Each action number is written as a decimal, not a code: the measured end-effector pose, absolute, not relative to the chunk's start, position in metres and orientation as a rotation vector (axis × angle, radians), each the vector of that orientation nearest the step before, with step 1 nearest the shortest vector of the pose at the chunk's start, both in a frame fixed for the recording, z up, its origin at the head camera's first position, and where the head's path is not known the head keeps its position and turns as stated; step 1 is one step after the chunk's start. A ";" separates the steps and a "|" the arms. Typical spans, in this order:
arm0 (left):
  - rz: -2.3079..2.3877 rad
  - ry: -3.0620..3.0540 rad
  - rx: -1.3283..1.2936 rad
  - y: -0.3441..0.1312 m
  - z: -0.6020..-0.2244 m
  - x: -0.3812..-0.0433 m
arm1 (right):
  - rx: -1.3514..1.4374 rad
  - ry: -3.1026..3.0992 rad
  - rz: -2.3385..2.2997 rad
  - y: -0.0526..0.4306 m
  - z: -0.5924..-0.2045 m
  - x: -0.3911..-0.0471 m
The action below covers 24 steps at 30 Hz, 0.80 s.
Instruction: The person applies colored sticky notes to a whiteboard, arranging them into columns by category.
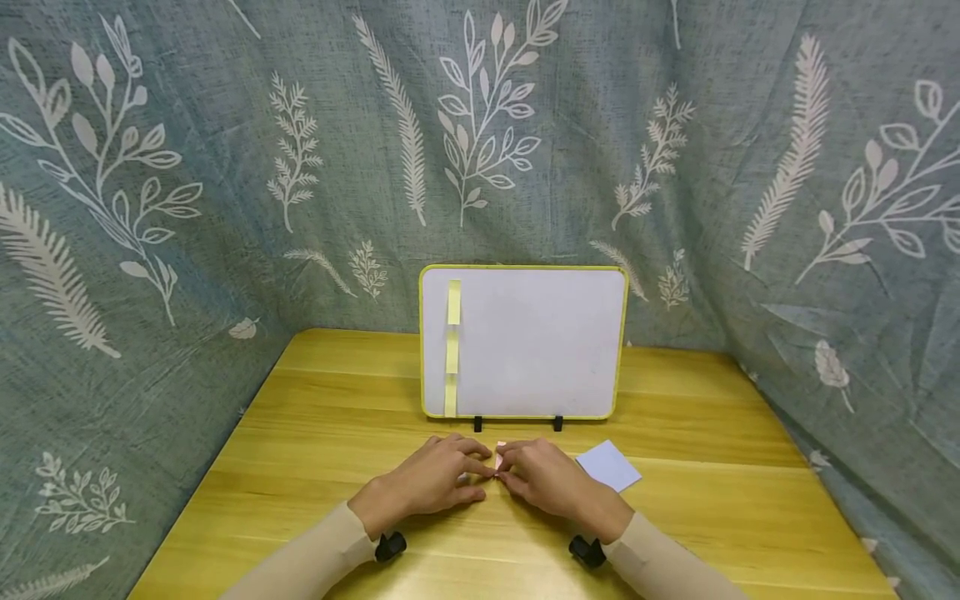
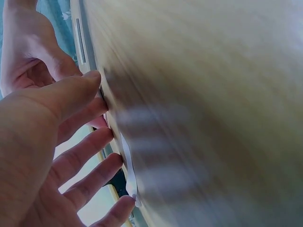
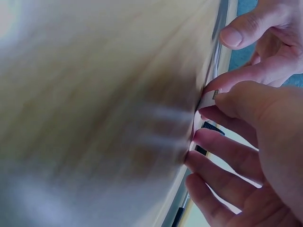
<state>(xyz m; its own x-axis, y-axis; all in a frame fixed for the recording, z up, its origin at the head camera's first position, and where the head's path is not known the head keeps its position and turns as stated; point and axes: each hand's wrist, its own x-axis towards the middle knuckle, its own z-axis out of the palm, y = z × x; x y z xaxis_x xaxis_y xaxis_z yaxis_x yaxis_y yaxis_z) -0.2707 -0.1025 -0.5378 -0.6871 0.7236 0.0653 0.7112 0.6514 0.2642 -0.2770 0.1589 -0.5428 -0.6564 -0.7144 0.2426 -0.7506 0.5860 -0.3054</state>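
Nearest are the sleeves (image 1: 307, 554), running forward to the hands. The curtain (image 1: 337, 150) hangs beyond the hands and on both sides; the table (image 1: 360, 400) lies under them. Past the fingertips stands the board (image 1: 536, 342). The left hand (image 1: 435, 473) is spread, its fingers nearly straight and its thumb apart; whether its index fingertip touches paper or sits just beside it, I cannot tell. The right hand (image 1: 551, 479) is partly closed, thumb and index pinching the slip. Just right of the right hand lies the blue paper (image 1: 609, 467); beyond the left hand, three yellow strips (image 1: 453, 302) run down the board. Smallest is the pink slip (image 1: 498, 459), between the two hands' fingertips. It should be almost weightless, limp and easily creased or torn; best pinched lightly at one end, the other pressed flat.
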 end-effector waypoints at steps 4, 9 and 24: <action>0.423 2.821 1.229 -0.103 -0.537 -0.270 | 1.251 -2.704 0.570 0.159 -0.542 -0.275; 0.414 2.840 1.223 -0.103 -0.537 -0.268 | 1.232 -2.717 0.566 0.160 -0.542 -0.276; 0.122 2.897 1.355 -0.102 -0.529 -0.266 | 1.143 -2.778 0.452 0.165 -0.533 -0.279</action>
